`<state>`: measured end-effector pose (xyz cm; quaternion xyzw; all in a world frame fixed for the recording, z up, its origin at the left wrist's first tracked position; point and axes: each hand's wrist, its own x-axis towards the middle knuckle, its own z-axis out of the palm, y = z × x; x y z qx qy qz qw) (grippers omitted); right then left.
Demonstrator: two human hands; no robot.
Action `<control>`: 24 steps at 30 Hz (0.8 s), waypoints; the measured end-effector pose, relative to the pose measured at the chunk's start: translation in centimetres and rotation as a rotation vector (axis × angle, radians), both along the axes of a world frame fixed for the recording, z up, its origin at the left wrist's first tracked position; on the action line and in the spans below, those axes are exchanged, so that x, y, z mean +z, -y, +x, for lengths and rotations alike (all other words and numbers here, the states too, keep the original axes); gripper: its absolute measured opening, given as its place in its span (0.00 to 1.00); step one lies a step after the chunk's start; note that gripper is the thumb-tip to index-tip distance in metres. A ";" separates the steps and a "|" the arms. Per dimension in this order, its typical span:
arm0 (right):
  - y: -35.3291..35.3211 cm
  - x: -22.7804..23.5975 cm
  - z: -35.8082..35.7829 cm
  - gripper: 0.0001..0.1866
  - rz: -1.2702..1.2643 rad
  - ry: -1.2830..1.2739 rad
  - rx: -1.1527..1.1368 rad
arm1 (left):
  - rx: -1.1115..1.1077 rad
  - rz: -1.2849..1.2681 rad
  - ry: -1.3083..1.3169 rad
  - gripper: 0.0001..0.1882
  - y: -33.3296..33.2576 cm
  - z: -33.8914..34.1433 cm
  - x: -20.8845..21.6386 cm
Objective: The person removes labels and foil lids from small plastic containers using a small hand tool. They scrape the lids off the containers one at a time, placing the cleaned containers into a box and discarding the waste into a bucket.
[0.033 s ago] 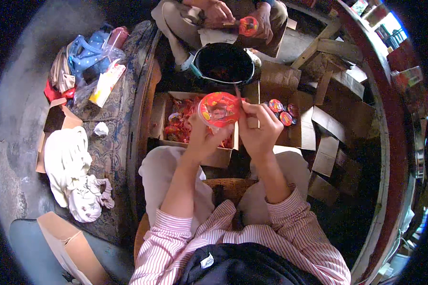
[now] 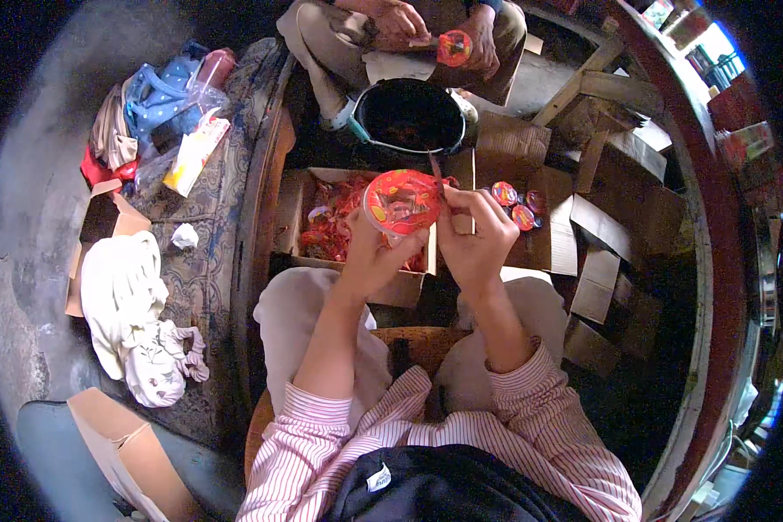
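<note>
- The left hand (image 2: 376, 257) has its grip around a red cup (image 2: 400, 196), over the carton (image 2: 292, 209) and in front of the person's chest; the fingers beneath it are mostly hidden.
- The right hand (image 2: 478, 235) has a narrow grip on a thin blade (image 2: 436, 167) at the cup's right edge; its lower part is hidden by the fingers, and whether it touches the cup is hard to tell.
- Red scraps (image 2: 326, 230) fill the carton, partly covered by the cup and left hand.
- The bucket (image 2: 409, 97) is too dark inside to make out its contents fully.
- Another person (image 2: 322, 35), holding a second cup (image 2: 454, 48), is cut off above.
- Round packs (image 2: 522, 217) lie beyond the right hand, partly blocked by it.
</note>
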<state>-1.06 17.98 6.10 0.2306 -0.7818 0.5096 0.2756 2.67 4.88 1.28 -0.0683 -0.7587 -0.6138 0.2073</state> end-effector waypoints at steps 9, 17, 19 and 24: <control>-0.4 -0.1 -0.4 0.09 -0.087 0.082 0.055 | -0.111 0.431 0.137 0.22 -0.7 0.4 2.8; 0.0 0.1 -0.1 0.08 -0.100 0.027 0.035 | -0.145 0.509 0.176 0.22 -0.1 0.3 2.3; 0.2 0.7 0.4 0.08 -0.085 0.047 0.046 | -0.159 0.518 0.186 0.22 0.0 0.3 2.2; 0.0 0.5 0.3 0.08 -0.031 0.009 0.032 | -0.120 0.483 0.148 0.20 -0.6 0.2 2.8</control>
